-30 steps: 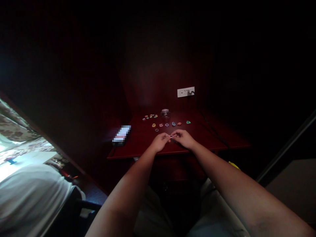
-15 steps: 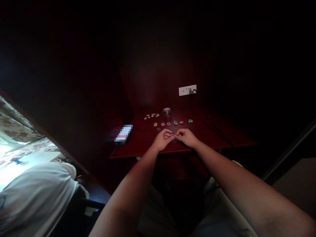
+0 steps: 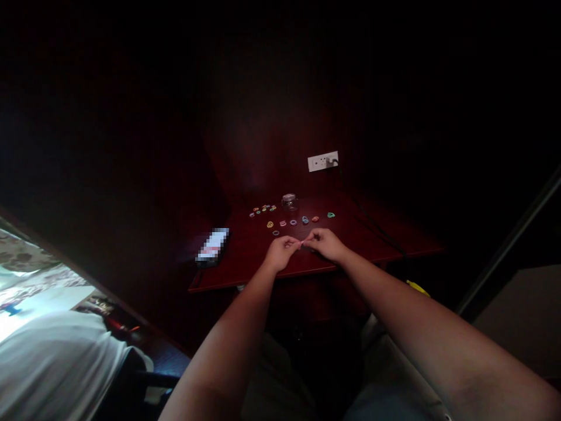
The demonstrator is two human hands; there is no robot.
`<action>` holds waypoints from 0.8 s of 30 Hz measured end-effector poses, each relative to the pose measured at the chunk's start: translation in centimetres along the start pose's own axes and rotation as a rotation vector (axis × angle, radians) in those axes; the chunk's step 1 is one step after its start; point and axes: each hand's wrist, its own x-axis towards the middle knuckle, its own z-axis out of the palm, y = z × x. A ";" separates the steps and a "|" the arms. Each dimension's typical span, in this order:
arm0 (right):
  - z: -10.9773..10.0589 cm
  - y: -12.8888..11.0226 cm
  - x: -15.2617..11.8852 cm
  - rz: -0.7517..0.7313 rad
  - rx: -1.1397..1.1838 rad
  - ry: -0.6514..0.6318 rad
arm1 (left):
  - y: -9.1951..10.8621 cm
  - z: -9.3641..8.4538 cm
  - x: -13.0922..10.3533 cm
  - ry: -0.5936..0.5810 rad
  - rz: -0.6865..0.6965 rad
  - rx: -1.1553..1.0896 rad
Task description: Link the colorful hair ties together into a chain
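Between my two hands, over the front part of the dark red desk (image 3: 236, 266), is a small pink hair tie (image 3: 301, 243). My left hand (image 3: 281, 252) pinches one side of it, and my right hand (image 3: 325, 243) pinches the other. Beyond my hands lies a row of small hair ties: yellow (image 3: 270, 224), pink, purple (image 3: 293, 223), blue (image 3: 305, 220), orange-red (image 3: 315, 219) and green (image 3: 331, 215). A dark one (image 3: 276, 233) sits alone in front of the row. Farther back left is a loose cluster of mixed colours (image 3: 264, 209).
A clear lidded jar (image 3: 290, 203) stands behind the row. At the desk's left lies a phone (image 3: 213, 245), its screen lit and blurred. A white wall socket (image 3: 323, 161) has a plug and black cable. A person in a white top (image 3: 56, 362) is at lower left.
My fingertips have closed in on the hair tie, which showed as a loop before and now looks narrower. The whole view has shifted slightly; the things on the desk lie as before.
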 end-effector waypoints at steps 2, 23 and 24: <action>0.1 -0.1 0.0 0.010 0.038 0.024 | 0.1 -0.1 0.0 -0.004 0.004 0.005; -1.5 -1.5 -1.6 -0.009 -0.125 -0.315 | -1.1 -5.3 4.7 0.376 -0.092 0.485; -1.6 -1.6 -1.7 0.003 -0.109 -0.343 | -1.2 -5.9 5.4 0.370 -0.106 0.538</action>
